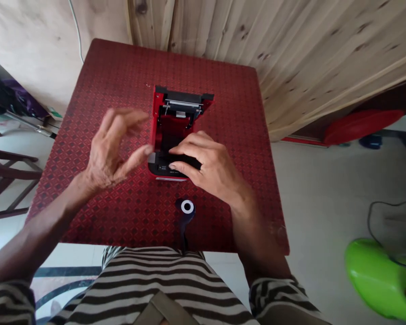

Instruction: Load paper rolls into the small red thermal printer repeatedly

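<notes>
A red and black label printer (156,125) stands on the table with its lid raised and its inside exposed. My right hand (213,163) lies over the black front part, thumb in front and curled fingers behind its edge; part of that panel is hidden under it. Just left of the printer, my left hand (110,149) has its fingers spread and holds nothing; its fingertips are slightly blurred, and the thumb tip is close to the front left corner. Nearer to me, a dark ribbon roll (187,207) with a white core rests on the table, a loose strip trailing toward the edge.
The table (122,221) has a red patterned cover. Wooden boards (216,27) rise behind it. A dark wooden chair (10,171) is on the left. On the floor at right sits a bright green object (379,275), with a red basin-like object (362,126) farther back.
</notes>
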Demonstrator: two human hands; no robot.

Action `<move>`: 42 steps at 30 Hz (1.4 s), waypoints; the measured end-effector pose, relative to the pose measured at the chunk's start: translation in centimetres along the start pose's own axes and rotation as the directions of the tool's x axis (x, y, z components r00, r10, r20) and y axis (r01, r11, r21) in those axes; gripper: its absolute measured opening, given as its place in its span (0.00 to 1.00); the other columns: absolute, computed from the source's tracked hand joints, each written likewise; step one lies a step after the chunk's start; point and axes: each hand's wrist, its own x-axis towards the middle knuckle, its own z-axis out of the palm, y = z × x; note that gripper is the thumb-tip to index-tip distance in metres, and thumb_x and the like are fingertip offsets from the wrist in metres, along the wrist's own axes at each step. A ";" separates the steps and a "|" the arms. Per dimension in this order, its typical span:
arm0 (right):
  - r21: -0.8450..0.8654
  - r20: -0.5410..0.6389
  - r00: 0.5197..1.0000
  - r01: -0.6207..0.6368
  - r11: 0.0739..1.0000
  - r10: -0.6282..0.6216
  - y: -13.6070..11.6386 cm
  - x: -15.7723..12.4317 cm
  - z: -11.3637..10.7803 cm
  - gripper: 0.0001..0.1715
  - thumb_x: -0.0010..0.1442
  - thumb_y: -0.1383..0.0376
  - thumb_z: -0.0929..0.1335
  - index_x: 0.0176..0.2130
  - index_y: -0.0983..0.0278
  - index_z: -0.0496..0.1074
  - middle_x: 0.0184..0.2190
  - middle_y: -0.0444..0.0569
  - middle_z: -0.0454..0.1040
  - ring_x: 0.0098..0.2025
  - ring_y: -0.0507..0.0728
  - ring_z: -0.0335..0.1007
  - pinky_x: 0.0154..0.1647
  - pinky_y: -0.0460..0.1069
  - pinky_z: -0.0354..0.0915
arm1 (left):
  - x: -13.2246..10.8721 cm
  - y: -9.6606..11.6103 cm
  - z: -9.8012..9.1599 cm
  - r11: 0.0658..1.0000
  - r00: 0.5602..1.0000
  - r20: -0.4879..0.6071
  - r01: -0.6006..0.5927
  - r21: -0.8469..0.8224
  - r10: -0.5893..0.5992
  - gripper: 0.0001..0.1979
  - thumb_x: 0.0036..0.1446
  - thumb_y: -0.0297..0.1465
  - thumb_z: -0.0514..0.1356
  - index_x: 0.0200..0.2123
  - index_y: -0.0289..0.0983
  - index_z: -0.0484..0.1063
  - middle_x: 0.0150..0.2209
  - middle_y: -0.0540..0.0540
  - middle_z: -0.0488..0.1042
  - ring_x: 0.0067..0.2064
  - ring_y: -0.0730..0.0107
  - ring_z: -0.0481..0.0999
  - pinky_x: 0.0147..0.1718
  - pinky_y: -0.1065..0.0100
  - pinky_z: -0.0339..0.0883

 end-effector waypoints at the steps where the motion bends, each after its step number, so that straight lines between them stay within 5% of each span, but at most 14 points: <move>1: -0.034 -0.036 0.999 0.007 0.999 -0.008 -0.2 -0.2 0.2 0.06 0.70 0.66 0.74 0.47 0.65 0.82 0.43 0.51 0.83 0.46 0.60 0.77 0.51 0.56 0.75 | 1.5 -0.8 -0.1 0.999 1.000 -0.027 0.000 0.038 0.001 0.28 0.71 0.45 0.65 0.66 0.36 0.70 0.60 0.34 0.75 0.57 0.58 0.77 0.52 0.59 0.79; 4: -0.158 -0.115 0.993 0.017 0.987 -0.035 -0.9 -1.0 1.0 0.10 0.74 0.71 0.69 0.41 0.64 0.82 0.38 0.51 0.82 0.42 0.59 0.74 0.48 0.55 0.75 | 5.3 -3.6 0.7 0.997 0.997 -0.012 0.076 0.019 -0.076 0.39 0.72 0.53 0.61 0.73 0.36 0.59 0.69 0.34 0.66 0.64 0.60 0.72 0.61 0.59 0.74; 8: -0.317 -0.172 0.982 0.017 0.948 -0.075 -1.7 -1.7 2.2 0.14 0.75 0.73 0.65 0.40 0.64 0.80 0.37 0.51 0.81 0.41 0.58 0.71 0.45 0.55 0.74 | 7.1 -5.3 2.9 0.978 0.986 0.116 0.141 -0.152 -0.124 0.37 0.75 0.56 0.55 0.73 0.36 0.59 0.59 0.40 0.78 0.57 0.67 0.79 0.59 0.63 0.74; 12: -0.392 -0.244 0.955 0.059 0.918 -0.166 -2.0 -2.3 3.3 0.09 0.73 0.74 0.68 0.44 0.64 0.78 0.37 0.50 0.81 0.40 0.58 0.72 0.41 0.54 0.72 | 5.4 -3.0 2.9 0.988 0.992 0.111 0.075 -0.136 -0.060 0.26 0.78 0.50 0.50 0.63 0.38 0.74 0.54 0.42 0.81 0.54 0.65 0.81 0.56 0.61 0.75; 16: -0.388 -0.289 0.940 0.055 0.920 -0.178 -2.1 -2.9 4.0 0.09 0.72 0.75 0.69 0.47 0.62 0.76 0.38 0.48 0.82 0.41 0.57 0.73 0.42 0.54 0.72 | 3.1 -0.6 1.9 0.986 0.990 0.137 0.053 -0.159 -0.031 0.20 0.80 0.42 0.50 0.58 0.41 0.78 0.52 0.44 0.82 0.56 0.64 0.82 0.58 0.58 0.76; 21: -0.401 -0.347 0.915 0.052 0.914 -0.204 -2.3 -3.4 4.4 0.07 0.70 0.75 0.71 0.46 0.65 0.75 0.37 0.50 0.82 0.40 0.57 0.74 0.42 0.53 0.74 | 0.7 -0.6 2.2 0.989 0.985 0.174 0.010 -0.145 0.015 0.17 0.78 0.37 0.54 0.61 0.42 0.77 0.59 0.41 0.79 0.63 0.61 0.79 0.65 0.53 0.75; 26: -0.374 -0.312 0.939 0.019 0.927 -0.145 -2.5 -3.7 4.3 0.08 0.72 0.74 0.69 0.48 0.64 0.76 0.38 0.50 0.82 0.41 0.58 0.75 0.41 0.55 0.73 | -0.9 -1.0 2.9 0.988 0.984 0.170 -0.032 -0.149 0.058 0.16 0.75 0.36 0.56 0.60 0.49 0.77 0.59 0.44 0.78 0.61 0.57 0.80 0.63 0.50 0.78; 36: -0.282 -0.286 0.957 -0.030 0.959 -0.055 -2.4 -3.9 4.2 0.12 0.73 0.72 0.67 0.49 0.59 0.78 0.41 0.50 0.83 0.43 0.60 0.76 0.45 0.57 0.73 | -1.3 -1.9 3.4 0.978 0.966 0.154 -0.202 -0.057 0.208 0.21 0.73 0.45 0.59 0.62 0.44 0.74 0.58 0.37 0.77 0.58 0.50 0.79 0.53 0.44 0.81; 42: -0.231 -0.329 0.939 0.028 0.973 -0.105 -2.5 -3.6 3.9 0.12 0.72 0.72 0.68 0.52 0.63 0.78 0.42 0.53 0.84 0.44 0.61 0.76 0.48 0.57 0.75 | -1.7 -1.8 3.5 0.987 0.972 0.177 -0.150 -0.055 0.157 0.26 0.73 0.53 0.55 0.62 0.44 0.75 0.59 0.36 0.76 0.60 0.49 0.78 0.58 0.43 0.78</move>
